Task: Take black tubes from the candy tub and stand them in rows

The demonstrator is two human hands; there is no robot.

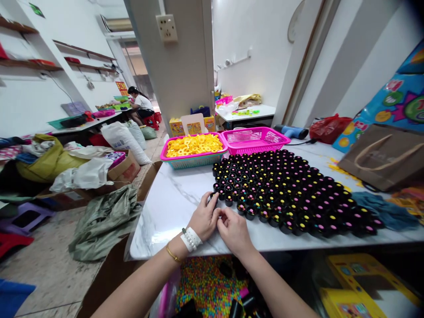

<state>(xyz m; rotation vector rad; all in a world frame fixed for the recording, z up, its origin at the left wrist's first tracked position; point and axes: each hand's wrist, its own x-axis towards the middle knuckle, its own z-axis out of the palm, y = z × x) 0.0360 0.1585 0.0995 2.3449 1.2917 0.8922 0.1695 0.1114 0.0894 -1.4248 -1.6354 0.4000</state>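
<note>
My left hand (pixel 203 217), with bracelets at the wrist, is closed around a small black cup (pixel 213 194) at the near left corner of a large group of cups. My right hand (pixel 233 230) touches it, thumb and fingers pinched together; whatever they hold, if anything, is hidden. Rows of black cups (pixel 278 185) stand upright on the white marbled table (pixel 172 203), many showing a pink or yellow dot inside. Below the table edge lie many small coloured beads (pixel 198 278), with loose black cups (pixel 236 308) among them.
A basket of yellow rings (pixel 194 145) and a pink basket (pixel 255 138) stand behind the cups. To the right are a blue cloth (pixel 380 210), a brown paper bag (pixel 384 154) and a hairdryer-like blue tool (pixel 291 131). Another person (pixel 142 104) sits far back left.
</note>
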